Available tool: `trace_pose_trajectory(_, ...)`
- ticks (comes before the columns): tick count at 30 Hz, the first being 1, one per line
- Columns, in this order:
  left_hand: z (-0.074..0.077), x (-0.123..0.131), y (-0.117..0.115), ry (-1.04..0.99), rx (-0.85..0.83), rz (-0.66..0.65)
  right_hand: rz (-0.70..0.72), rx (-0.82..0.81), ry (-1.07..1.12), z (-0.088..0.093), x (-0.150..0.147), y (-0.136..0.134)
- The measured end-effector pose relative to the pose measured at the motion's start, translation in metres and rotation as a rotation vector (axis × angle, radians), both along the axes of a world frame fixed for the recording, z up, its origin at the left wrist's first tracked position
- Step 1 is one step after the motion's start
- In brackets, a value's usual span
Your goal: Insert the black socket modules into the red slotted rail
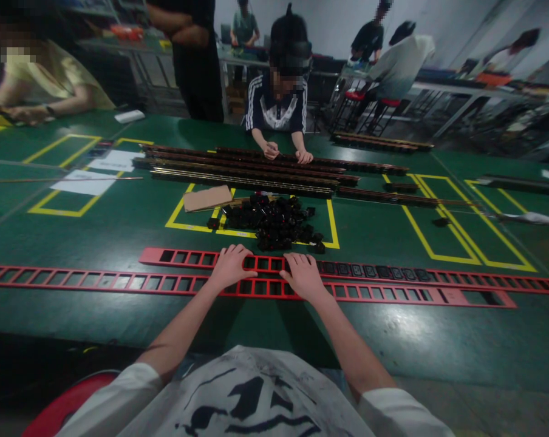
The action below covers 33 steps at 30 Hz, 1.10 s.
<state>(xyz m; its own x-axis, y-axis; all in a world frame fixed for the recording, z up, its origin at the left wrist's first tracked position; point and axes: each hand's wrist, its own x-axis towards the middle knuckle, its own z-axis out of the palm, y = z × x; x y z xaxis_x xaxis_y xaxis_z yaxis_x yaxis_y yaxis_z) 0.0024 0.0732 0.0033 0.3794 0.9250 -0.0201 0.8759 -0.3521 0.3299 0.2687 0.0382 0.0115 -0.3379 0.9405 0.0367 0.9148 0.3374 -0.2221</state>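
Two long red slotted strips lie side by side across the green table in front of me. My left hand [231, 267] is closed over the far red strip [190, 258], fingers at its far edge and thumb at the near side. My right hand [304, 277] grips the same strip a short way to the right. Small square black pieces [370, 271] fill several slots of that strip just right of my right hand. Between my hands its slots show bare. The near red strip [375, 293] runs beneath my wrists. Beyond my hands lies a heap of black pieces [279, 221].
Brown cardboard [208, 198] lies left of the heap. Long dark rails [242, 179] stretch across behind it, where a co-worker's hands [286, 152] rest. White papers [85, 182] lie at left on the green table [133, 321], which bears yellow tape outlines [443, 230]. Other people sit or stand beyond.
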Motion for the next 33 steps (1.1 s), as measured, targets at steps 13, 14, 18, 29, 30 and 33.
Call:
trace_pose_trajectory(13, -0.001, -0.006, 0.005, -0.207, -0.075, -0.001, -0.035, -0.013, -0.040, 0.002, -0.009, 0.000)
trace_pose_trajectory(14, -0.001, -0.010, 0.008, -0.281, -0.066, 0.028, -0.041, -0.014, -0.038, 0.001, -0.009, 0.000)
trace_pose_trajectory(18, -0.002, -0.037, 0.035, -0.340, 0.187, 0.340, -0.060, 0.010, -0.015, -0.003, -0.010, -0.001)
trace_pose_trajectory(29, -0.013, -0.092, 0.096, -0.224, 0.152, 0.298, -0.091, 0.068, -0.013, -0.004, -0.011, -0.002)
trace_pose_trajectory(30, -0.014, -0.091, 0.095, -0.244, 0.147, 0.301, -0.091, 0.077, -0.014, -0.005, -0.011, -0.002)
trace_pose_trajectory(33, -0.016, -0.087, 0.089, -0.290, 0.153, 0.326, -0.085, 0.099, -0.009, -0.006, -0.012, -0.002)
